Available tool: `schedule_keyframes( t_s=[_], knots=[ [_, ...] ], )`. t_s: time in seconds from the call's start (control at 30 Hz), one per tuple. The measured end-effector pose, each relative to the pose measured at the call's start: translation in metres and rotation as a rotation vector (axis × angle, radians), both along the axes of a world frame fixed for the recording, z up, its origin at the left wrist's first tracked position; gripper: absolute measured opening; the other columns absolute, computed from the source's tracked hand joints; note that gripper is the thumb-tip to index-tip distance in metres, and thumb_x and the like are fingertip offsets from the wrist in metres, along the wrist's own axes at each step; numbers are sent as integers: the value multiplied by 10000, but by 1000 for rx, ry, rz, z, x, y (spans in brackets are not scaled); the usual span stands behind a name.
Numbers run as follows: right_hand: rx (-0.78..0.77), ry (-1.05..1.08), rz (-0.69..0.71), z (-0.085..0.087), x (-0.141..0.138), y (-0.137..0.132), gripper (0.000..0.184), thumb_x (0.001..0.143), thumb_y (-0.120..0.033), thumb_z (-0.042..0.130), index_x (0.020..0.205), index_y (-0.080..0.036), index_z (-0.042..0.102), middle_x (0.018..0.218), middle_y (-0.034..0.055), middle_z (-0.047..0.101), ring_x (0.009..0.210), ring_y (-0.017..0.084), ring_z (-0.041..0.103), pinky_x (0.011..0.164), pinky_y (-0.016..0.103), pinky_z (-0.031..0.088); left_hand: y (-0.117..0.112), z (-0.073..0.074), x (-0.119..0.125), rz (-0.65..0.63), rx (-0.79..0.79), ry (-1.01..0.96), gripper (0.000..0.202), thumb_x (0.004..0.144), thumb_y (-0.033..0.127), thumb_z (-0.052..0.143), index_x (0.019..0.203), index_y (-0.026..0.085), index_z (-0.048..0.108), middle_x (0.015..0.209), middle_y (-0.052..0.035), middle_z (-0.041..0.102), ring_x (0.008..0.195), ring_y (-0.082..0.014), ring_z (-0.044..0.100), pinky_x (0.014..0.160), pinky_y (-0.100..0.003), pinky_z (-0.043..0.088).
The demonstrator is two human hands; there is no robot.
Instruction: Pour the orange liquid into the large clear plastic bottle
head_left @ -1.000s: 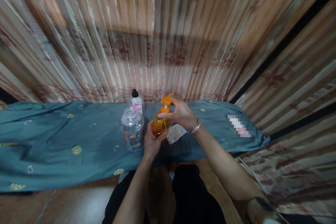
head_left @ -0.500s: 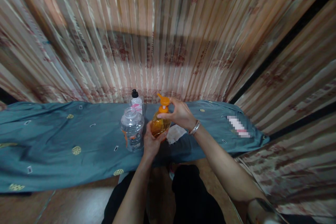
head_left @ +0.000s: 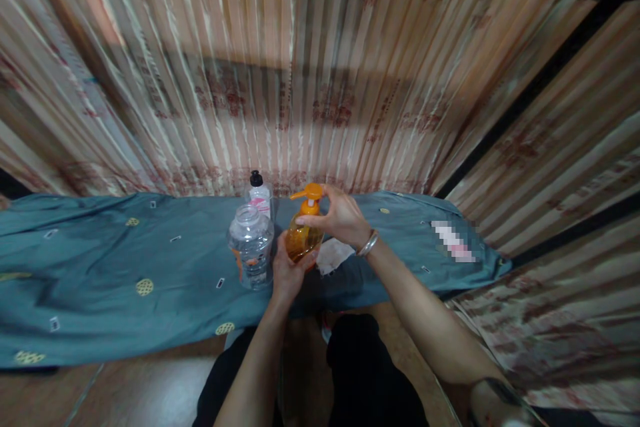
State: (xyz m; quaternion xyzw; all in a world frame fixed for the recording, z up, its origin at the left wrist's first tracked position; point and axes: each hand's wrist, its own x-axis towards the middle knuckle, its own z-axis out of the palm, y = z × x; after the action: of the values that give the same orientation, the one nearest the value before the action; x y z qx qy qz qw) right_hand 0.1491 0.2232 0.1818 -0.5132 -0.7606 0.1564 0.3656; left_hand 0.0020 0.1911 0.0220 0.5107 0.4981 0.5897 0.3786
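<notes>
An orange pump bottle [head_left: 301,240] with amber liquid inside is held slightly tilted above the cloth-covered surface. My left hand [head_left: 289,275] wraps round its lower body. My right hand [head_left: 346,216] grips the top, its fingers at the orange pump head [head_left: 314,191] and its thumb across the bottle's shoulder. The pump's spout points left. Just left of my left hand stands a clear, open-mouthed plastic bottle [head_left: 251,240] with an orange marking. A white crumpled tissue or cloth [head_left: 335,256] lies below my right hand.
Behind the clear bottle stands a white-and-pink bottle with a black cap [head_left: 256,179]. The surface has a teal patterned cloth [head_left: 190,273]. A pleated curtain [head_left: 300,107] hangs along its back. A blurred pinkish-white item [head_left: 453,241] lies at the right.
The orange pump head has turned, so its spout has swung from up-left to pointing left. Both hands keep their hold on the bottle and have barely moved.
</notes>
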Motion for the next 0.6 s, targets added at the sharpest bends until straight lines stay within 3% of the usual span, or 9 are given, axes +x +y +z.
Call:
schedule_keyframes(
  t_s=[0.07, 0.2, 0.27, 0.37, 0.47, 0.6],
  knots=[
    [-16, 14, 78, 0, 2, 0, 402, 809, -469, 874, 1096, -223, 739, 1140, 69, 799, 1109, 310, 741, 1019, 463, 553, 0, 0, 0, -3, -1, -1, 458, 995, 429, 725, 1385, 206, 636, 1385, -119, 678, 1167, -278, 708, 973, -514, 625],
    [-90, 93, 327, 1, 9, 0, 326, 938, -376, 724, 1221, -215, 724, 1209, 47, 794, 1158, 266, 724, 1049, 403, 550, 0, 0, 1, 7, 3, -10, 461, 994, 428, 725, 1389, 206, 635, 1396, -120, 673, 1178, -282, 705, 980, -519, 623],
    [-104, 106, 308, 0, 8, -1, 400, 925, -424, 744, 1258, -204, 705, 1200, 55, 789, 1139, 269, 723, 1020, 393, 561, 0, 0, 1, 9, 2, -13, 461, 995, 428, 725, 1388, 206, 635, 1395, -120, 674, 1176, -281, 706, 979, -518, 623],
    [-65, 83, 111, -2, 3, -1, 546, 815, -524, 857, 1213, -187, 696, 1141, 75, 788, 1061, 289, 736, 962, 409, 566, 0, 1, 1, 5, -3, -12, 457, 995, 428, 725, 1384, 205, 637, 1384, -118, 678, 1162, -276, 709, 968, -510, 627],
    [-15, 71, -2, -4, 0, 0, 509, 751, -547, 904, 1072, -204, 711, 1093, 71, 795, 1056, 301, 738, 973, 423, 554, 0, 0, 1, 2, -5, -5, 454, 995, 428, 725, 1381, 204, 638, 1381, -118, 679, 1158, -275, 711, 965, -508, 628],
    [-80, 151, 230, -3, 3, 1, 348, 898, -464, 775, 1131, -208, 737, 1209, 72, 796, 1174, 276, 732, 1068, 407, 535, 0, 0, 0, 10, 1, 1, 459, 995, 430, 725, 1385, 206, 637, 1390, -119, 676, 1173, -280, 707, 979, -518, 623]
  ],
)
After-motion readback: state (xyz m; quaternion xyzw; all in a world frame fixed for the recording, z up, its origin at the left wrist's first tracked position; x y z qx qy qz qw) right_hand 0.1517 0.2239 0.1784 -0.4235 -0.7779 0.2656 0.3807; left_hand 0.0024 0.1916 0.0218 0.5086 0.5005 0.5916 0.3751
